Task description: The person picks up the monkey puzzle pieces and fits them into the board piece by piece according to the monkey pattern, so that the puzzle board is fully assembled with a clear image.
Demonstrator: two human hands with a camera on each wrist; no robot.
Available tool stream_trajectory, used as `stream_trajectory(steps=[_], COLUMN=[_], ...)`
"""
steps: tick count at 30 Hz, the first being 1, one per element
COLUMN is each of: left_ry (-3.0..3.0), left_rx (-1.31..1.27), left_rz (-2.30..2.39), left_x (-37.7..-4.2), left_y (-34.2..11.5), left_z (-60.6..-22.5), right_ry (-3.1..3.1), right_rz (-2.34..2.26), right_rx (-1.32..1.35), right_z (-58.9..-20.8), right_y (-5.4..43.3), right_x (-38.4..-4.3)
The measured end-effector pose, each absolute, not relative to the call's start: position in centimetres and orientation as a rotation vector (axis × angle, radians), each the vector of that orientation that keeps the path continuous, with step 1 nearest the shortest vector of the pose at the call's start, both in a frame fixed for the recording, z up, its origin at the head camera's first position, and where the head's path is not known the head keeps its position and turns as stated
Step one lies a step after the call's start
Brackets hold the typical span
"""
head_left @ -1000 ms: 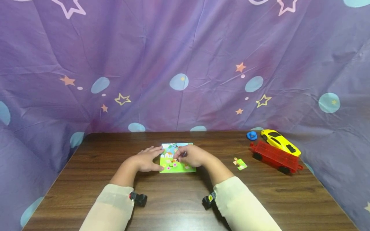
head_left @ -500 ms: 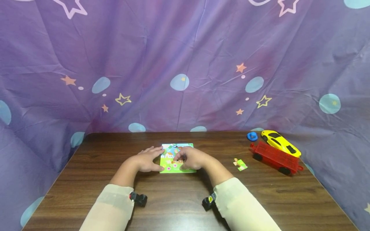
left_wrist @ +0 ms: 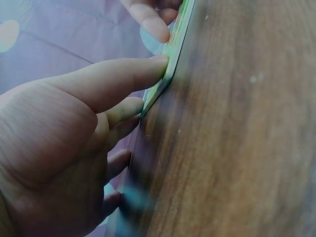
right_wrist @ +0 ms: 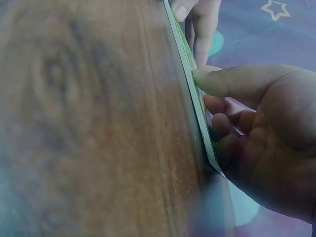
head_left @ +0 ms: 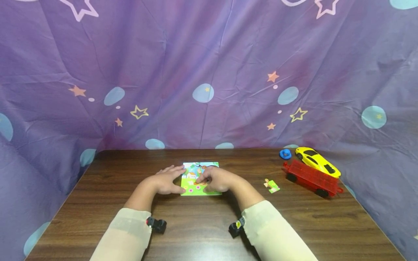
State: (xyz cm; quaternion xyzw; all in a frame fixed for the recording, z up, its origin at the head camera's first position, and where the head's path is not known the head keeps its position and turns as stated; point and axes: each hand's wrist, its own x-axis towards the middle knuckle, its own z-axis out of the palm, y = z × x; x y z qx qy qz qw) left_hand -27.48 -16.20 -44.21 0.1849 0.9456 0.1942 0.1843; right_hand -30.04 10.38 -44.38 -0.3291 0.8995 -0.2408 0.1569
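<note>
A small jigsaw puzzle [head_left: 192, 184], brightly printed with a house and flowers on green, lies flat on the table. My left hand [head_left: 166, 180] holds it steady from the left, the thumb touching the near corner and a fingertip at the far one. My right hand [head_left: 220, 179] is over the puzzle's right half. Its index finger and thumb touch the printed surface, while the other fingers are bent in; no piece shows between them. The right wrist view shows that thumb [right_wrist: 227, 81] on the board's edge. The hand hides part of the picture.
A loose puzzle piece [head_left: 273, 186] lies to the right of the puzzle. Beyond it stand a red toy wagon [head_left: 311, 177], a yellow toy car [head_left: 316, 161] and a small blue hat-shaped toy [head_left: 285, 154]. A purple patterned cloth [head_left: 202, 119] hangs behind the table.
My right thumb and index finger have spread apart from a pinch over the puzzle; the index finger now touches the picture near its middle. My left hand stays in place.
</note>
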Motion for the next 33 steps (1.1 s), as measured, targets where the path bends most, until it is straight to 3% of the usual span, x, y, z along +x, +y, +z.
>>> stream_trajectory(steps=[18,33], left_ry=[2.667,2.677], left_rx=[0.524,0.520], left_rz=[0.555,0.568], left_x=[-27.5,-27.7], left_y=[-16.1,-16.3], left_z=[-44.2,-44.7], right_ry=[2.459,2.539], right_rz=[-0.930,-1.143], right_rx=[-0.860,-0.748], right_z=[-43.4,-42.4], right_y=[11.8,20.6], right_x=[-30.4,-29.1])
